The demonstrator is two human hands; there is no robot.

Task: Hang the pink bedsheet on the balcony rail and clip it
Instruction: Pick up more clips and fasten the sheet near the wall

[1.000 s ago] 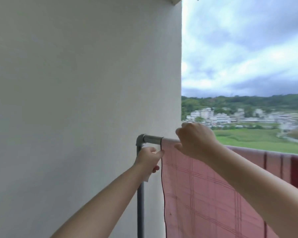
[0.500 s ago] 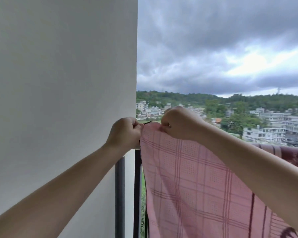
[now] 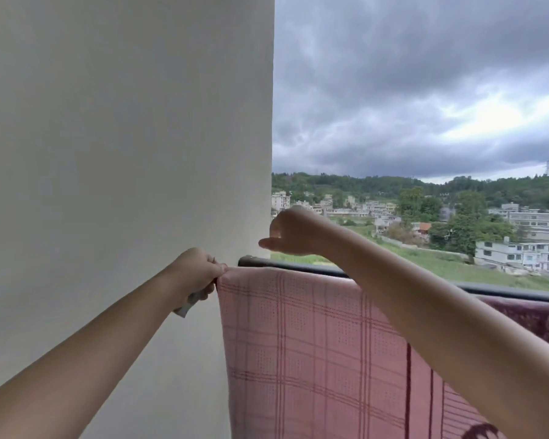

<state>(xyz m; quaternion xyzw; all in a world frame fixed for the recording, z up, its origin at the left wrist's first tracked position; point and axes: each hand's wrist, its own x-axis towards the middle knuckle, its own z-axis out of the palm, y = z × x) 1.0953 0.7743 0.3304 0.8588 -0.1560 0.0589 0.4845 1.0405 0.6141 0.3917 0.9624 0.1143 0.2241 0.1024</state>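
The pink checked bedsheet (image 3: 314, 343) hangs over the dark balcony rail (image 3: 295, 267), its left edge close to the wall. My left hand (image 3: 197, 274) pinches the sheet's top left corner at the rail's end. A small white object (image 3: 186, 305), possibly a clip, sticks out below its lower fingers. My right hand (image 3: 293, 231) hovers just above the rail, off the sheet, thumb pointing left. Its fingers curl away from me and I see nothing in it. My right forearm crosses over the sheet's top edge.
A plain white wall (image 3: 124, 153) stands immediately left of the rail's end. A darker maroon cloth (image 3: 539, 315) lies over the rail to the right of the pink sheet. Beyond the rail there is open air, with fields and buildings far below.
My right hand let go of the sheet's top edge and rose above the rail. My left hand stays pinched on the corner. The sheet's top now lies along the rail.
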